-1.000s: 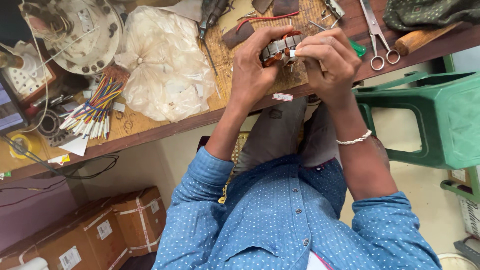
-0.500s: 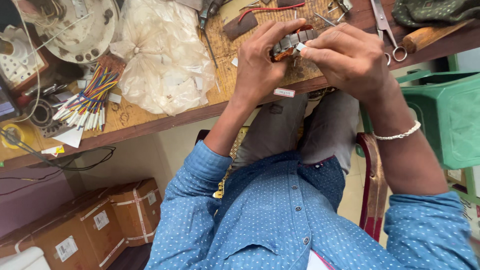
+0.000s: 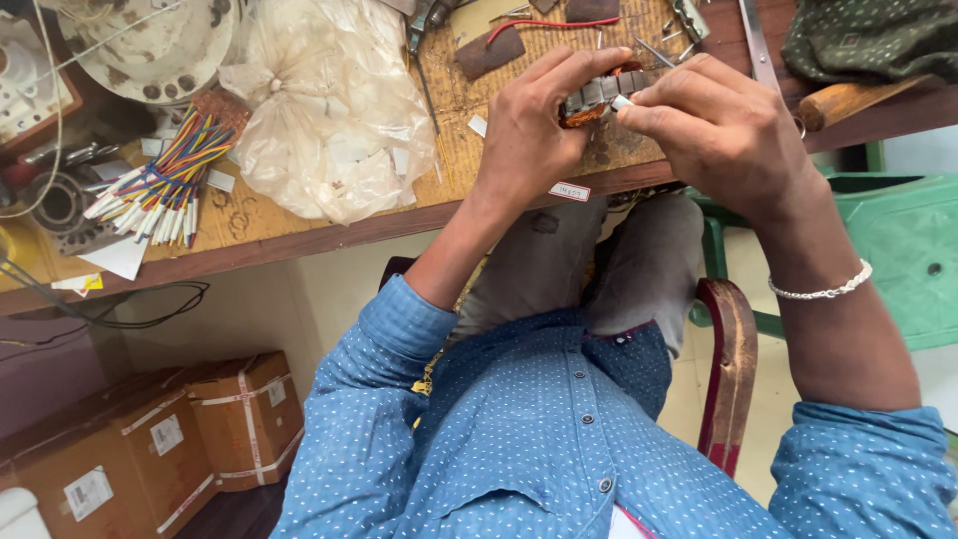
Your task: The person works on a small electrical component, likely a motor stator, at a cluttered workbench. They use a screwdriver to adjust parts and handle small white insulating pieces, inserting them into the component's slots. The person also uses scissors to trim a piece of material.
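Gripping the small copper-wound motor core [image 3: 599, 98] in curled fingers at the upper middle of the frame, the left hand [image 3: 534, 125] has kept it above the surface [image 3: 299, 225] while the right hand [image 3: 723, 125] pinches a white slip [image 3: 622, 102] closer against its slots.

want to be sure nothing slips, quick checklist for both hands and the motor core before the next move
1. Left hand wrapped around the motor core: ok, fingers curl over its top.
2. Right hand pinching the small white strip at the core's end: ok.
3. Core backed by the workbench: cannot tell whether it rests on the bench or hangs above it.
4. Strip seated in a slot: cannot tell, fingers hide it.
5. Plastic bag and coloured wire bundle apart from the hands: ok.
6. Scissors close behind the right hand: not ok, a likely snag.
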